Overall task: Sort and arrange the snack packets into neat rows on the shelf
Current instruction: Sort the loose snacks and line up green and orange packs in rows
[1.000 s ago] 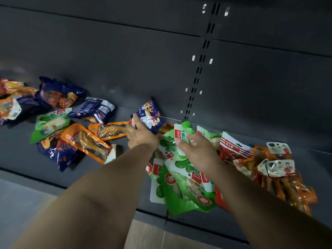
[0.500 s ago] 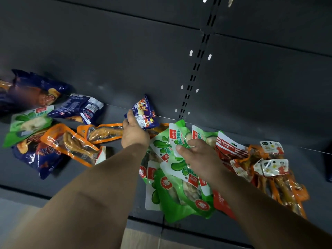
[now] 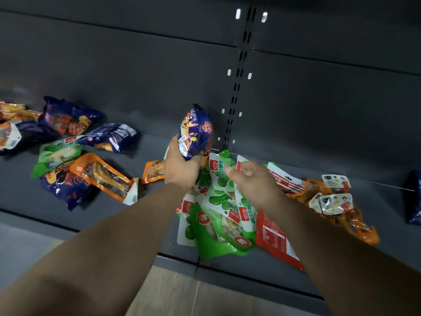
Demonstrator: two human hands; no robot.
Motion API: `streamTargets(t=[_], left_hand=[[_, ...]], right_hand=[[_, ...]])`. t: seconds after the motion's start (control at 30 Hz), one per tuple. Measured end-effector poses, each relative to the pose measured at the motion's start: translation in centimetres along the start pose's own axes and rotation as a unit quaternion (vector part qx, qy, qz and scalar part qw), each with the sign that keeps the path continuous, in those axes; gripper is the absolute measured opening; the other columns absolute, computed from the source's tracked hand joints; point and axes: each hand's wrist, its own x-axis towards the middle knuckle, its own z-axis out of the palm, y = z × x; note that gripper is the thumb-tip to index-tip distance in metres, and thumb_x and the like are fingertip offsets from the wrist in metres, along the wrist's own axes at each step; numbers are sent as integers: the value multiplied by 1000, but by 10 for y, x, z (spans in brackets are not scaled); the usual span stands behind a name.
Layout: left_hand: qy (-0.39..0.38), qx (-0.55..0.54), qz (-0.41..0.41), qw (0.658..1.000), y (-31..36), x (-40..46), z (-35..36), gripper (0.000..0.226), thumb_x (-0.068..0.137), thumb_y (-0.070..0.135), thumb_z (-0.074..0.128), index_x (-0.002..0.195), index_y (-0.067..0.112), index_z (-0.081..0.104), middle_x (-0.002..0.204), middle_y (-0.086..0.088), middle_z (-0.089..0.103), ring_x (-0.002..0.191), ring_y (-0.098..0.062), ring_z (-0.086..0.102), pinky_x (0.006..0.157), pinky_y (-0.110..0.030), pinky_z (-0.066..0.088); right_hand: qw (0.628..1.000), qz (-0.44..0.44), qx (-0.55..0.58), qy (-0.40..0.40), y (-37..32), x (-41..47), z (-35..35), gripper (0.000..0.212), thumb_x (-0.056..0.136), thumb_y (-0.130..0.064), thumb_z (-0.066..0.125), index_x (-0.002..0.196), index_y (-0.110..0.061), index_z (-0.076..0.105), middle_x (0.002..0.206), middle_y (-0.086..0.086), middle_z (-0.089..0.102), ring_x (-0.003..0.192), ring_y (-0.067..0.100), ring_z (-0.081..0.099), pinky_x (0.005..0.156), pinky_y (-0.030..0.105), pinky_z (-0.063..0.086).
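My left hand (image 3: 181, 169) grips a blue snack packet (image 3: 197, 131) and holds it upright above the dark shelf (image 3: 145, 206). To its right, my right hand (image 3: 252, 181) pinches the top of a green and white packet (image 3: 219, 176) in a heap of green packets (image 3: 218, 226). A red and white packet (image 3: 275, 240) lies beside that heap. Orange packets (image 3: 346, 213) lie to the right. On the left lie mixed blue packets (image 3: 68, 117), a green one (image 3: 57, 153) and an orange one (image 3: 104, 176).
The shelf's dark back panel (image 3: 136, 71) rises behind the packets, with a slotted upright (image 3: 237, 87) in the middle. Another blue packet (image 3: 414, 197) shows at the right edge. The shelf's front lip (image 3: 250, 274) runs below, with pale floor (image 3: 173, 295) under it.
My left hand has lifted the blue packet up off the shelf and turned it upright. My right hand stays on the green packets.
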Motion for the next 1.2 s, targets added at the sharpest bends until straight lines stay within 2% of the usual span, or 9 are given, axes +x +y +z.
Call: streamTargets(t=[0.13, 0.27, 0.33, 0.5, 0.6, 0.73, 0.9, 1.03, 1.2], left_hand=[[-29, -35, -12, 999, 15, -9, 11, 42, 71, 26, 71, 109, 27, 55, 105, 0, 65, 100, -23, 61, 93, -38, 49], [-154, -163, -86, 971, 44, -32, 37, 19, 81, 3, 66, 95, 15, 60, 81, -1, 64, 73, -19, 60, 69, -25, 50], [-244, -205, -147, 936, 55, -45, 53, 17, 79, 7, 64, 94, 14, 61, 82, -5, 65, 72, -21, 60, 71, -29, 48], [-317, -231, -226, 892, 56, -72, 81, 45, 64, 16, 62, 109, 11, 60, 103, -10, 64, 85, -24, 60, 88, -36, 48], [-347, -215, -254, 877, 55, -88, 99, 49, 59, 17, 57, 107, 7, 61, 103, -17, 61, 80, -30, 60, 85, -37, 49], [-380, -195, -271, 863, 58, -111, 125, 47, 59, 15, 54, 105, 6, 63, 103, -21, 62, 83, -34, 59, 92, -43, 46], [-407, -180, -278, 851, 52, -138, 155, 51, 58, 14, 51, 107, 6, 62, 107, -20, 62, 83, -32, 61, 87, -40, 48], [-439, -189, -284, 831, 58, -154, 177, 44, 58, 13, 47, 99, 9, 64, 89, -12, 70, 74, -28, 67, 75, -35, 54], [-451, -171, -228, 846, 72, -169, 209, 55, 69, 35, 72, 119, 16, 60, 114, -7, 67, 103, -27, 63, 95, -42, 48]], right_hand=[[1000, -5, 2, 11, 15, -7, -25, 61, 86, -51, 60, 134, -16, 45, 127, 5, 54, 113, 23, 56, 98, 35, 43], [998, -1, 48, 39, 28, -11, -53, 60, 85, -51, 62, 129, -12, 49, 112, 0, 58, 104, 17, 56, 88, 27, 40], [994, -6, 89, 56, 34, -11, -70, 62, 81, -57, 62, 122, -12, 52, 109, -1, 61, 101, 16, 59, 82, 28, 42], [986, 22, 135, 96, 62, -11, -117, 86, 75, -69, 59, 139, -15, 41, 137, 2, 49, 124, 21, 49, 97, 30, 38], [984, 30, 155, 83, 81, -15, -144, 100, 57, -85, 59, 128, -14, 54, 124, 5, 62, 113, 23, 60, 99, 38, 46], [977, 43, 210, -11, 108, -24, -167, 63, 63, -70, 66, 95, -16, 71, 91, 4, 75, 87, 21, 71, 90, 42, 54], [962, 70, 254, -75, 141, -34, -185, 76, 47, -58, 76, 109, -14, 67, 99, 10, 73, 91, 28, 71, 88, 47, 54], [961, 98, 257, -32, 161, -38, -204, 57, 56, -45, 81, 103, -16, 67, 94, 9, 74, 85, 27, 72, 83, 48, 56], [963, 109, 243, 41, 187, -47, -231, 43, 70, -33, 81, 107, -16, 66, 98, 7, 73, 87, 24, 71, 83, 45, 56]])
